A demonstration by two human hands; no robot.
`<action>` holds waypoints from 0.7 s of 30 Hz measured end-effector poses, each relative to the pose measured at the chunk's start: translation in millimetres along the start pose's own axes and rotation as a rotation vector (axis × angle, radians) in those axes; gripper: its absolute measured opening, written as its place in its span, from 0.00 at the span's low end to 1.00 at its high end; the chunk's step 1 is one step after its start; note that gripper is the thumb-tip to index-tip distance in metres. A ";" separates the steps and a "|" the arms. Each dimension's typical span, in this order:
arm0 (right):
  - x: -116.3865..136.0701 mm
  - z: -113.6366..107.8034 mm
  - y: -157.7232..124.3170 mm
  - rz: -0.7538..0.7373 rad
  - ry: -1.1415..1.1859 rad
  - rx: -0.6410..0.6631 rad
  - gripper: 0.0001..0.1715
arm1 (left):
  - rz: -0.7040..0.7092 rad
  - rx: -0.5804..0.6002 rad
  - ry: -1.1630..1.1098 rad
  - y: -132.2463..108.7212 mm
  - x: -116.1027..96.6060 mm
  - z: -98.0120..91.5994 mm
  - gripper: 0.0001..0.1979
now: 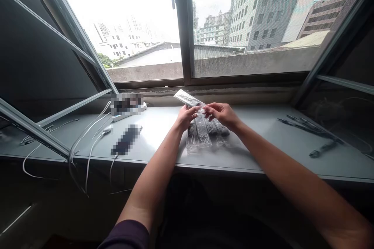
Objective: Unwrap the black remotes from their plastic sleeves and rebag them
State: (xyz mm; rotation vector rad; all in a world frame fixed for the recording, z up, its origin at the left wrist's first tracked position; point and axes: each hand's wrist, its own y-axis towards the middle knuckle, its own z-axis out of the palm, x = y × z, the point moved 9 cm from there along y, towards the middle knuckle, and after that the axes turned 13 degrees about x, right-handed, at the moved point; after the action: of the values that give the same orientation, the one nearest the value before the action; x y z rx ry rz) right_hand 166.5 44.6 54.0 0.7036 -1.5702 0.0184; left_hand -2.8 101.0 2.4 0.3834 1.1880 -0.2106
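A long clear plastic bag (187,98) is held up above the table, tilted toward the window; what lies inside it is too small to name. My left hand (186,117) grips its lower side with the fingers closed. At the bag's near right end, my right hand (220,113) pinches the plastic between thumb and fingers. Directly below both hands, several clear plastic packets (201,132) with dark contents lie side by side on the table, partly hidden by the hands.
The pale narrow table (163,140) runs along the window (187,27). To the left are white cables (90,136), a power strip (128,114) and a blurred phone-like slab (127,140). Dark cables (309,128) lie at the right. Metal-framed panels (55,85) stand on both sides.
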 end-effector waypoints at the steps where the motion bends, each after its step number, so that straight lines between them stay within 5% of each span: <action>1: 1.4 0.3 -0.3 0.003 -0.002 0.001 0.33 | -0.005 0.003 -0.009 0.1 -0.1 0.3 0.28; 10: 4.3 13.0 -5.7 0.107 0.063 0.214 0.34 | -0.008 -0.087 -0.109 6.4 3.4 -13.8 0.23; 16: -8.9 -26.3 -3.7 0.131 -0.094 -0.130 0.33 | 0.029 -0.074 -0.107 8.0 3.9 -12.8 0.20; 21: -32.8 -26.0 2.1 0.217 -0.043 -0.091 0.36 | -0.013 0.171 0.016 2.2 5.3 18.2 0.27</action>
State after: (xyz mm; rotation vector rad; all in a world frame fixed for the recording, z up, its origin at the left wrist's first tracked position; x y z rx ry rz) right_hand 187.5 70.9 28.9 0.4636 -1.6719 0.0926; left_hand 15.6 96.0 3.7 0.5273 1.1919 -0.3223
